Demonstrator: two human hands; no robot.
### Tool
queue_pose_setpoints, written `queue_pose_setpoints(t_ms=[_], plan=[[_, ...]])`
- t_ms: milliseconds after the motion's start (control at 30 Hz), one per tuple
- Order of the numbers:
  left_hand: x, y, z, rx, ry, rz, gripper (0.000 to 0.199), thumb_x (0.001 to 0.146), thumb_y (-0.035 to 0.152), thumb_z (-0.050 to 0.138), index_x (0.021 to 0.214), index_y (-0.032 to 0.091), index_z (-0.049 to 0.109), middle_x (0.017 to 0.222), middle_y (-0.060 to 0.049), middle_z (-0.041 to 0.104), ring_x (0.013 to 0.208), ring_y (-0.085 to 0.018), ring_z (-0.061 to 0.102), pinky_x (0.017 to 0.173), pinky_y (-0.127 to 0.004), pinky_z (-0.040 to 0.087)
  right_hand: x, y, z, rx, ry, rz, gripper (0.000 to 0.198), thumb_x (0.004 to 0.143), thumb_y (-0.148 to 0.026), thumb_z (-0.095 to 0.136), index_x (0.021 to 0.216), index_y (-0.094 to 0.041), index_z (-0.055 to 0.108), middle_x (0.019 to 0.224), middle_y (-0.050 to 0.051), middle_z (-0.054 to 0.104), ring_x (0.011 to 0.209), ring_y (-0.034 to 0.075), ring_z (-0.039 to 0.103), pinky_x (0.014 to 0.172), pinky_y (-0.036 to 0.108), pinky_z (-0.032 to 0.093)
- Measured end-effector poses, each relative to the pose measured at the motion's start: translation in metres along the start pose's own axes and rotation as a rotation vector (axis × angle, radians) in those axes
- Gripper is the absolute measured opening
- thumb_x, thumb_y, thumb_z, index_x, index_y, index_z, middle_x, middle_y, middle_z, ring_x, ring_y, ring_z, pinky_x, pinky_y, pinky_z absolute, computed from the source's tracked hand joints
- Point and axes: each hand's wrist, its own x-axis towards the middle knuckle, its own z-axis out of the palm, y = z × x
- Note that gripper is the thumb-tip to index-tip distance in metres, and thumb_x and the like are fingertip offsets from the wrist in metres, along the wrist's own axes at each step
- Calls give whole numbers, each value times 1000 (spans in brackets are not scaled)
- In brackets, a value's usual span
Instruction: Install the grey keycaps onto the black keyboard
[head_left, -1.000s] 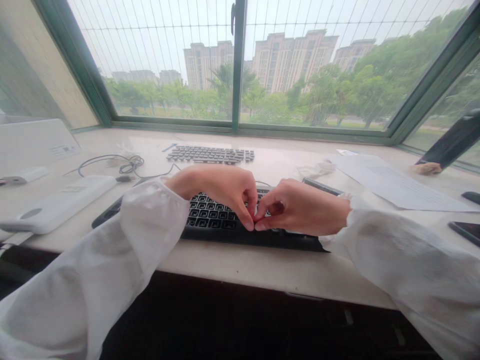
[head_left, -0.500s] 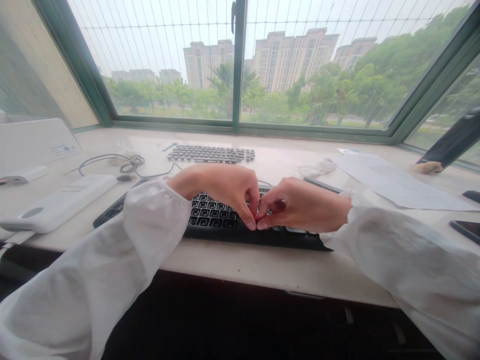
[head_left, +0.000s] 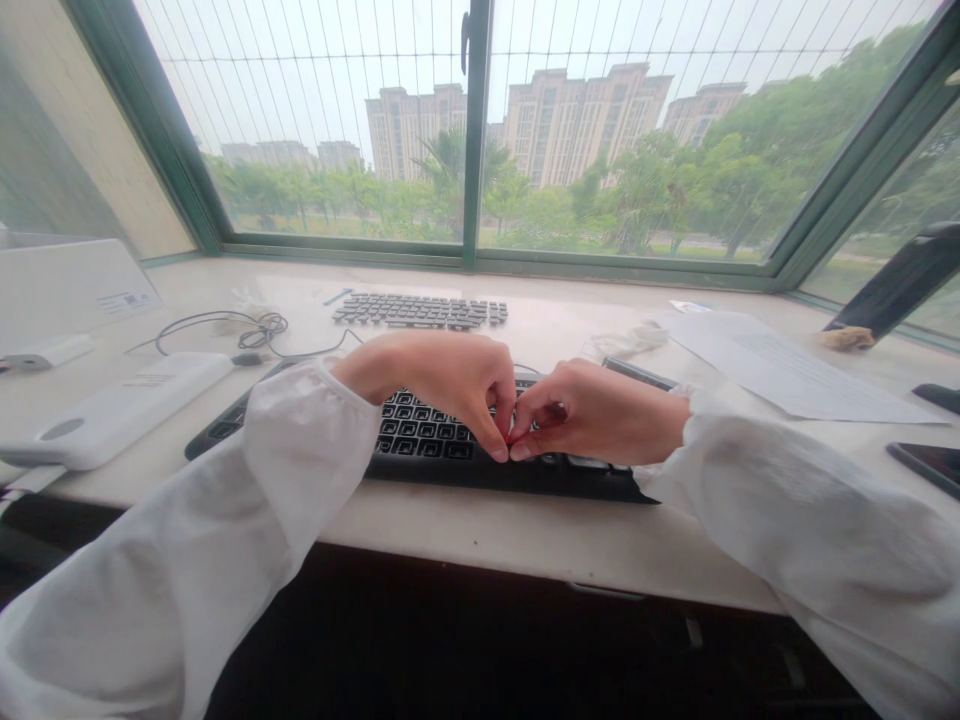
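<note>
A black keyboard lies along the front of the desk, its left part showing square key sockets that seem to lack their caps. Over its middle, my left hand bends down with thumb and forefinger pinched together. From the other side my right hand makes a similar pinch, its fingertips meeting those of the left. Anything between the fingertips is too small or hidden to make out. Behind my hands, many loose keycaps are laid out in rows like a keyboard. My right hand covers much of the keyboard's right side.
At left sit a white box-shaped device and a coiled black cable. To the right are paper sheets, crumpled clear plastic and a dark phone. A window with a green frame stands behind the desk.
My right hand and forearm have shifted very slightly left. The pinch of both hands over the keyboard looks the same, and the view has moved a little.
</note>
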Motion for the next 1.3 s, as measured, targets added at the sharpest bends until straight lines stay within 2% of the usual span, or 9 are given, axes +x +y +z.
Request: queue_pose_setpoints(t_ms=[267,667,867,1167,1300], plan=[[-2,4,-2,17,2,-37,27,66,47,74,79,24,78,52,6,55,48,-7,38,51,-27,23,0,-1,-2,-9,4,-5,16,76,-31,70,82,-18,77,57,-4,58,54,8,45,54,23,33],[-3,5,-4,3,-10,-57,24,66,44,74,80,24,78,56,5,59,49,-7,40,52,-26,24,0,-1,-1,-3,-5,26,19,76,-35,70,81,-17,77,56,-4,55,53,7,42,52,22,32],[-3,7,-4,-38,-13,-51,22,66,40,75,80,24,78,61,4,64,52,-7,44,52,-24,26,0,-1,0,8,-8,18,17,76,-32,70,80,-17,76,56,-4,53,53,7,41,53,22,32],[-3,7,0,-37,14,-21,18,66,38,74,77,24,78,59,4,64,49,-7,44,51,-24,26,-2,-7,1,-21,-15,43,14,75,-29,68,77,-17,75,56,-4,53,54,8,43,53,22,34],[-5,10,0,-19,6,-40,18,66,37,74,79,24,78,61,4,66,50,-7,47,50,-24,27,-1,-9,1,-52,-7,40,13,75,-27,69,78,-17,77,58,-3,58,54,8,46,53,22,34]])
